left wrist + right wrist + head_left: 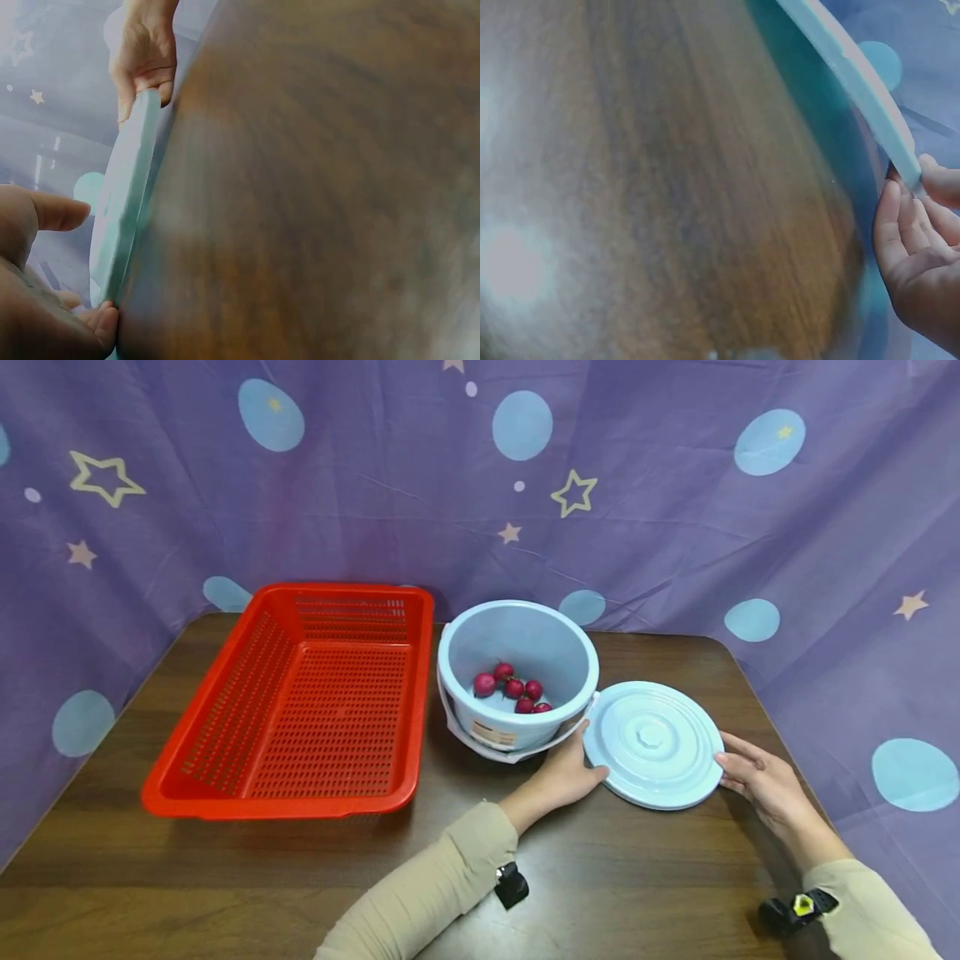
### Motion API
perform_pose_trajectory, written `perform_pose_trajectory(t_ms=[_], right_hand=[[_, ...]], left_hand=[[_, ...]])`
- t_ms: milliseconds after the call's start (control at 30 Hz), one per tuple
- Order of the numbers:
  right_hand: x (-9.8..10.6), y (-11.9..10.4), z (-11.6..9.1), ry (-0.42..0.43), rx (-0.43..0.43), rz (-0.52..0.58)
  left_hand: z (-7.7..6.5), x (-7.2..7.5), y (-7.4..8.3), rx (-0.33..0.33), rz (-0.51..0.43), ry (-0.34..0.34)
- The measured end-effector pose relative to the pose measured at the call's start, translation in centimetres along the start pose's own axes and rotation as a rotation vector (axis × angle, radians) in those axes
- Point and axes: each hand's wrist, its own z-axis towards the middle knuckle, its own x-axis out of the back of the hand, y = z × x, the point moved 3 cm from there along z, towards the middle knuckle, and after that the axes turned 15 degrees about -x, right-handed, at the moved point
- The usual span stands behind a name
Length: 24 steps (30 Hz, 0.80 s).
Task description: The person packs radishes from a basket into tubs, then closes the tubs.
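Note:
A round light-blue lid (651, 745) lies over the table to the right of a light-blue bucket (517, 631). My right hand (767, 781) pinches the lid's right edge, thumb on top and fingers beneath, as the right wrist view shows. At the lid's left edge is my left hand (564, 770). Its fingertips touch the rim, while the thumb (64, 213) stands apart from the lid in the left wrist view. Several red radishes (513, 687) lie at the bottom of the bucket. The bucket's white handle (480, 747) hangs down in front.
A red perforated plastic basket (341, 718) stands left of the bucket; I see nothing in it. All of this is on a brown wooden table (247, 885). A purple curtain (390, 468) with stars and ovals hangs behind the table and along its sides.

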Motion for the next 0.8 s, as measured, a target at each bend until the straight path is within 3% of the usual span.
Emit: perform_pose_trajectory(t_ms=[100, 267, 400, 633, 800], right_hand=[[0.4, 0.3, 0.0, -0.058, -0.025, 0.085], [0.7, 0.5, -0.2, -0.098, 0.008, 0.166], [0.5, 0.3, -0.5, -0.065, 0.081, 0.111], [0.5, -0.4, -1.8, 0.094, 0.186, -0.002], [0.8, -0.9, -3.4, 0.091, 0.257, 0.002]], left_hand=[[-0.1, -0.1, 0.0, -0.022, -0.012, 0.003], [-0.3, -0.2, -0.1, 0.009, -0.048, -0.011], [-0.3, -0.1, 0.2, -0.029, -0.044, 0.012], [-0.3, 0.4, 1.2, -0.043, 0.005, 0.025], [-0.2, 0.5, 2.1, -0.095, 0.023, 0.030]])
